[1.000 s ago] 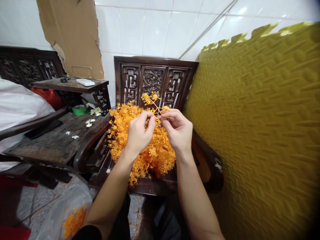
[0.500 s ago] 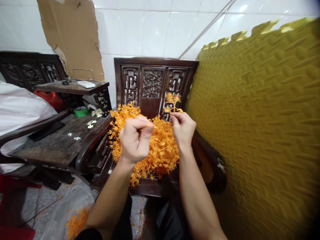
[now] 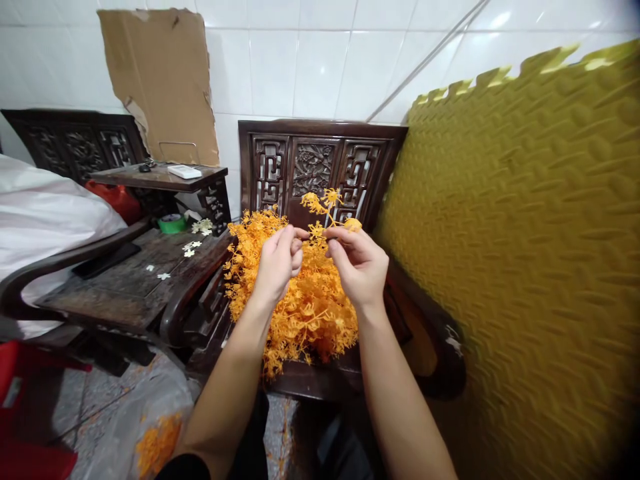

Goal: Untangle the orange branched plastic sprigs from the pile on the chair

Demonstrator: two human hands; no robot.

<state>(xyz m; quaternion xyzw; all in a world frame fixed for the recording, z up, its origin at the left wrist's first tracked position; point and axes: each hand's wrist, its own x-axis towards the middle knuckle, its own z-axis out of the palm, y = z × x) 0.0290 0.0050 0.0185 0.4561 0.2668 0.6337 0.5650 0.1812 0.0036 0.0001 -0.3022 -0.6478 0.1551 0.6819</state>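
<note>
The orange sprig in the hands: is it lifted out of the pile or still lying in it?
Lifted out. The orange sprig is pinched between right hand and left hand, above the orange pile on the wooden chair.

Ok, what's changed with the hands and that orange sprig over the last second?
Half a second ago the hands were apart, the right hand alone holding the orange sprig up. Now the left hand has come back in, fingertips pinching at the sprig's base beside the right. The right grip stayed on the sprig throughout. The orange pile on the wooden chair and the yellow foam mat are unchanged.
</note>
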